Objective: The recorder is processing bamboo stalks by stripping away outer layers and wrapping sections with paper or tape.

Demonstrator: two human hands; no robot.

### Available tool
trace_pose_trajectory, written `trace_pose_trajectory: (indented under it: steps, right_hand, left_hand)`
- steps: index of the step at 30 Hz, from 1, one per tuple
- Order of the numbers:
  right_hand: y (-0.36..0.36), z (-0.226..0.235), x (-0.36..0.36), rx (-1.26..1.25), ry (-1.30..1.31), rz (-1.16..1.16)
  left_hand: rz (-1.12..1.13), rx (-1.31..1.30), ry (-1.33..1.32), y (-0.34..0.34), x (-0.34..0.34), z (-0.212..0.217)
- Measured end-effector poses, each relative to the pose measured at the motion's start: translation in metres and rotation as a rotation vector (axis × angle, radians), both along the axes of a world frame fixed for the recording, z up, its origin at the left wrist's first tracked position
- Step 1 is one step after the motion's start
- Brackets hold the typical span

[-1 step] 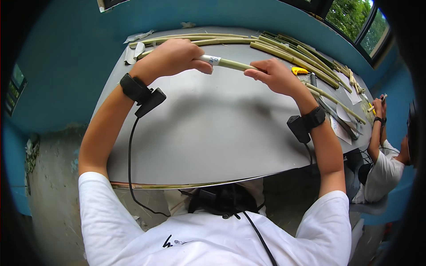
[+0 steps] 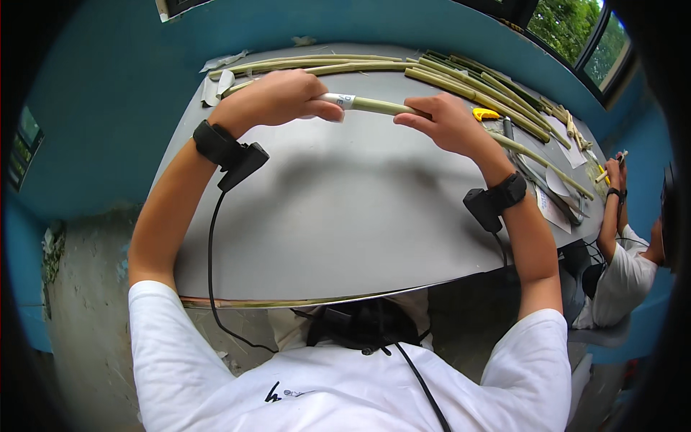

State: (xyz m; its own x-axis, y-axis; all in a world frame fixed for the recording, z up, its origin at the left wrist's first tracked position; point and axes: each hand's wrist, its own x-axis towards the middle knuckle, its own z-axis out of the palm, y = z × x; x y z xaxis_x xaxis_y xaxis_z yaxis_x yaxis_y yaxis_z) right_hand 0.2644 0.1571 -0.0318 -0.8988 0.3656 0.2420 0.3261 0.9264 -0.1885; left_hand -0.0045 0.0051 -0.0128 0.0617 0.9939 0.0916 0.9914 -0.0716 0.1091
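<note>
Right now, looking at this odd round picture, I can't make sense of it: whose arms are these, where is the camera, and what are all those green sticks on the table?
There is no machine here. The camera sits on a person's head and looks down, so the two bare forearms rising from the lower edge are that person's own. The wide lens bends straight edges, which is why the grey rounded table looks curved.

The left hand and right hand together hold one long pale green stalk, which has a white band wrapped round it near the left hand. Each wrist wears a black strap with a small box; a cable hangs from the left one.

Along the far edge lie more long green stalks, a small yellow tool and some paper scraps. At the right, a second person in a white shirt is working too.
</note>
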Motion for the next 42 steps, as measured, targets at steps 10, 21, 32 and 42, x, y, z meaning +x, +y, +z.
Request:
trace_pose_trajectory:
  steps: [10, 21, 32, 42]
  right_hand:
    - [0.003, -0.014, -0.002, -0.173, 0.096, 0.019]
    - [0.002, 0.003, 0.004, 0.006, 0.066, -0.028]
    - [0.006, -0.009, 0.003, 0.055, 0.165, 0.029]
    - [0.013, -0.008, 0.0, -0.051, 0.085, -0.001]
  left_hand:
    - [-0.021, 0.087, 0.031, 0.002, -0.003, -0.002]
    - [-0.139, 0.34, 0.202, 0.007, -0.007, -0.009]
    - [-0.019, 0.05, 0.015, 0.001, 0.003, 0.002]
    - [-0.089, 0.179, 0.072, 0.001, -0.008, -0.008]
